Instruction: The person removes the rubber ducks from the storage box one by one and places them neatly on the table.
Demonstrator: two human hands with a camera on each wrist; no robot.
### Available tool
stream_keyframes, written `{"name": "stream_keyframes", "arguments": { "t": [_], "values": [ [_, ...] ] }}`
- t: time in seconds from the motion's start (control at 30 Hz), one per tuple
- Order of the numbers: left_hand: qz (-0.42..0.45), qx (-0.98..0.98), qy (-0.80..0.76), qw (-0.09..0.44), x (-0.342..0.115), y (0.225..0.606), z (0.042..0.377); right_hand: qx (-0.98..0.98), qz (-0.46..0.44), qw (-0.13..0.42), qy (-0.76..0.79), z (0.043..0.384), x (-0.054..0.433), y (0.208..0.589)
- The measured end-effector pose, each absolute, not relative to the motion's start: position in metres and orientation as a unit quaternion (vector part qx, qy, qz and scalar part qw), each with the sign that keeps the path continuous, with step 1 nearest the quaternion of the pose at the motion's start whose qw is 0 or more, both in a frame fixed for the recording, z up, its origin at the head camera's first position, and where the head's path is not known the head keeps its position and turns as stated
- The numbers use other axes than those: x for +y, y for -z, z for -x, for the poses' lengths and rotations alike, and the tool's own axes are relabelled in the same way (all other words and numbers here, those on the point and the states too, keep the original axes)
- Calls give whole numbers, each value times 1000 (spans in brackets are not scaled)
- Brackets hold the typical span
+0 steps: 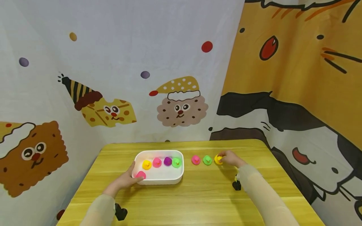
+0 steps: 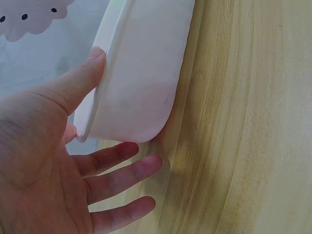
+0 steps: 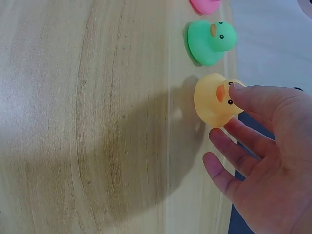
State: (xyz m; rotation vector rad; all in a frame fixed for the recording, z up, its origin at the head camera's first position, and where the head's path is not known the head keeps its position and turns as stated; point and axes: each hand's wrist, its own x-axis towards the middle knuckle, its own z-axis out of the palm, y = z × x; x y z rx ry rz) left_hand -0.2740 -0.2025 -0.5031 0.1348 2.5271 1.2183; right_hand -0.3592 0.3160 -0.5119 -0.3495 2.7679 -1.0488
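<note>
My left hand (image 1: 125, 179) holds the near left corner of a white plastic box (image 1: 165, 181), thumb on its rim, other fingers spread beside the outer wall (image 2: 141, 73). Inside the box are a yellow rubber duck (image 1: 146, 164), a pink duck (image 1: 156, 162), a purple one (image 1: 167, 161) whose face is unclear, and a green duck (image 1: 176, 162). Another pink toy (image 1: 140, 174) lies in the corner by my left thumb. To the right, my right hand (image 1: 231, 158) pinches a yellow rubber duck (image 3: 209, 100) at its head; whether the duck touches the table cannot be told.
Between the box and my right hand, a pink duck (image 1: 195, 160) and a green duck (image 1: 207, 160) sit in a row on the wooden table (image 1: 198, 204). Behind the table hangs a cartoon-printed cloth (image 1: 175, 37). A black wrist device (image 1: 121, 212) shows by the left sleeve.
</note>
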Motion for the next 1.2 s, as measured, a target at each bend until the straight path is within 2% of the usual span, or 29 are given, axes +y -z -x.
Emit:
{"name": "stream_keyframes", "arguments": {
  "t": [0.73, 1.2],
  "values": [
    [-47, 890, -423, 165, -198, 498, 274, 931, 114, 77, 338, 357, 316, 520],
    [-39, 888, -426, 172, -201, 500, 272, 915, 105, 103, 376, 363, 307, 498]
  ]
}}
